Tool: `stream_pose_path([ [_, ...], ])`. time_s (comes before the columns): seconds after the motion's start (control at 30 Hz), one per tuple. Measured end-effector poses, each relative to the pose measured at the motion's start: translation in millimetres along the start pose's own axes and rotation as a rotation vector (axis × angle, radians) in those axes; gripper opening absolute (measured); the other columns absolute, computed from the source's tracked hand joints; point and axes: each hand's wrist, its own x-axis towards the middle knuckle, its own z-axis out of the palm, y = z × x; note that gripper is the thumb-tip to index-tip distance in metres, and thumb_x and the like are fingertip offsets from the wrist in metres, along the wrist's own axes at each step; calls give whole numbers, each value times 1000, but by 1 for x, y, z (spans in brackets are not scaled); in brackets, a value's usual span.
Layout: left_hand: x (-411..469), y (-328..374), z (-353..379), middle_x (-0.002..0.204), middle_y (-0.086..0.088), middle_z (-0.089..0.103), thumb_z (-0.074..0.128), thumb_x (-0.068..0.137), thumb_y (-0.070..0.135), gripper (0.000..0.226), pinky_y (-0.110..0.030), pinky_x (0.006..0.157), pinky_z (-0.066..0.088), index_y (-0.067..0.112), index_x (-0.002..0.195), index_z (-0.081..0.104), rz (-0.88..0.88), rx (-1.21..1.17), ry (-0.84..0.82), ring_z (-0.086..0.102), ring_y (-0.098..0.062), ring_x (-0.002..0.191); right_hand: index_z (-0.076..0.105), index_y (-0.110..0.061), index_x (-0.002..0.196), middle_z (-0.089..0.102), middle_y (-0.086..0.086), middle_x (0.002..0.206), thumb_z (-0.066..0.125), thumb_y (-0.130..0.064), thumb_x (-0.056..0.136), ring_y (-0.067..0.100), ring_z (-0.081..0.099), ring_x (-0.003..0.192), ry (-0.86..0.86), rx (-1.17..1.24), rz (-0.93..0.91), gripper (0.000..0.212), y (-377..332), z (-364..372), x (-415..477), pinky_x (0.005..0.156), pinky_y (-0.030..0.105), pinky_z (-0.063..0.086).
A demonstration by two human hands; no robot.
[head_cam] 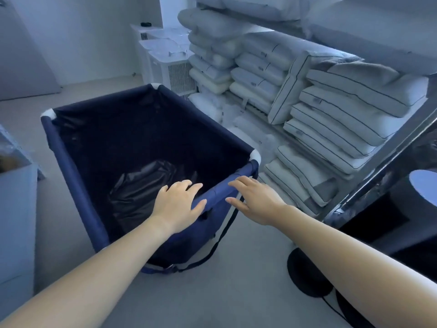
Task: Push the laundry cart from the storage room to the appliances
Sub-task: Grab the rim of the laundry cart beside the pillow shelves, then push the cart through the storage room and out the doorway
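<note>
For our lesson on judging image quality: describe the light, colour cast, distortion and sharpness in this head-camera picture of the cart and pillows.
Head view: dim, with a blue cast; the cart interior is nearly black, hiding detail except a glossy liner; wide-angle bending curves the shelf edge at right; the pillows look soft and slightly smeared; the left hand and right hand are evenly lit, casting no hard shadows.
</note>
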Motion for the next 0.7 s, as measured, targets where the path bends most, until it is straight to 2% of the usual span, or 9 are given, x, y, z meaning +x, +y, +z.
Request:
stream_pose_path([
  [0.23,50,7,31,143,4,46,37,95,48,53,-41,106,36,27,143,33,-125,-27,-68,45,-18,130,40,-19,138,47,-1,139,38,-53,96,22,49,121,-113,7,-141,54,49,31,65,87,35,39],
  [0.33,67,14,43,145,3,44,39,95,46,53,-41,102,39,27,144,32,-223,-52,-119,48,-20,127,40,-18,138,46,-1,140,38,-53,96,22,47,122,-184,9,-222,55,69,39,94,92,38,39],
  [0.5,91,23,66,154,0,28,42,96,41,57,-41,100,41,26,148,24,-375,-65,-274,44,-23,131,39,-17,139,45,1,138,39,-52,96,24,47,120,-281,-22,-369,55,106,52,129,94,40,39],
  [0.7,89,30,96,152,2,32,43,96,38,56,-41,102,41,26,147,24,-611,-106,-357,41,-23,133,39,-15,136,45,3,135,44,-47,96,25,47,118,-337,-48,-460,52,140,72,155,96,40,39],
])
